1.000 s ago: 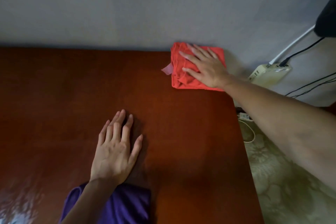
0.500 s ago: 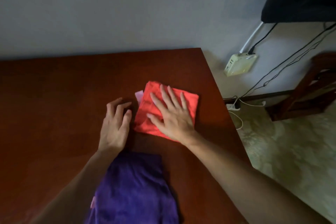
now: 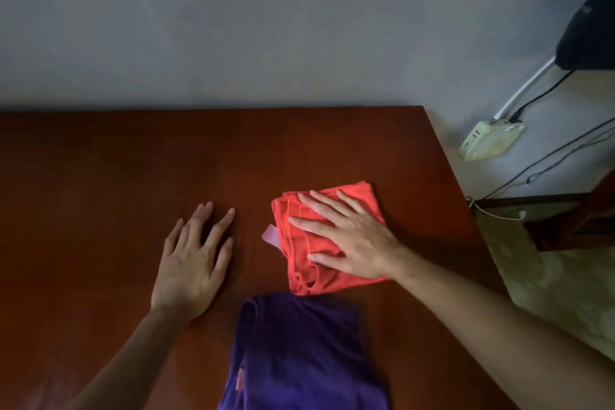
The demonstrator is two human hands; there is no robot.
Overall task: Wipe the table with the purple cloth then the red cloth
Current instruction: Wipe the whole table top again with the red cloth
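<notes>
The right hand lies flat, palm down, on the red cloth, fingers spread and stretched toward the far left, pressing the fabric without gripping it. The left hand rests palm down on the bare counter, fingers splayed and open, holding nothing; it sits left of the red cloth with a strip of bare wood between them.

The red cloth is folded into a rough rectangle, several layered edges showing along its left and near sides, its surface creased under the palm. Its colour reads as a bright coral red. A small pale pink tag sticks out from its left edge. It lies right of the middle of the counter, short of the right edge.

The purple cloth lies just nearer than the red one, between the two forearms, their edges close or barely touching; which, I cannot tell. It is deep violet, folded with a rolled fold along its left side, a small pinkish label low on that side, and it runs out of the bottom of the view. Neither hand touches it.

The counter is dark reddish-brown wood set against a grey wall. Off its right side, a pale power strip hangs on the wall with cables running from it.
</notes>
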